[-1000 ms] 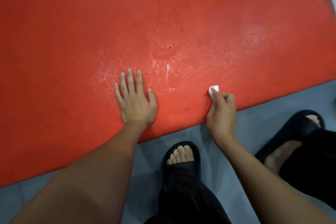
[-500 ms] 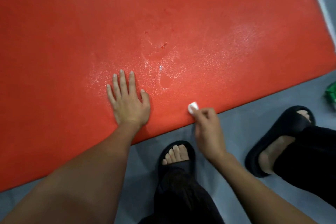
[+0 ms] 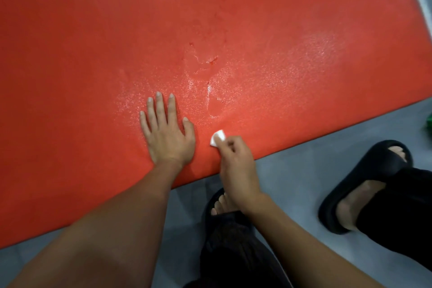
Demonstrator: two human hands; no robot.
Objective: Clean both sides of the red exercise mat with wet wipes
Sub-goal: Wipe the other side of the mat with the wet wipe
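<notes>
The red mat [image 3: 210, 30] fills the floor [image 3: 292, 182] from 9 to 2 o'clock. The left hand [image 3: 167, 133] presses flat, fingers straight, blocking the right hand [image 3: 236, 163], which pinches a wet wipe [image 3: 218, 138] near the mat's edge. Black slippers [image 3: 364, 184] sit at 4 o'clock.

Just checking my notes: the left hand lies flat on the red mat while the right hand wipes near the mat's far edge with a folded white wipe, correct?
Not quite. The head view shows the right hand wiping with the white wipe near the red mat's near edge, not the far one. The left hand does lie flat on it.
</notes>
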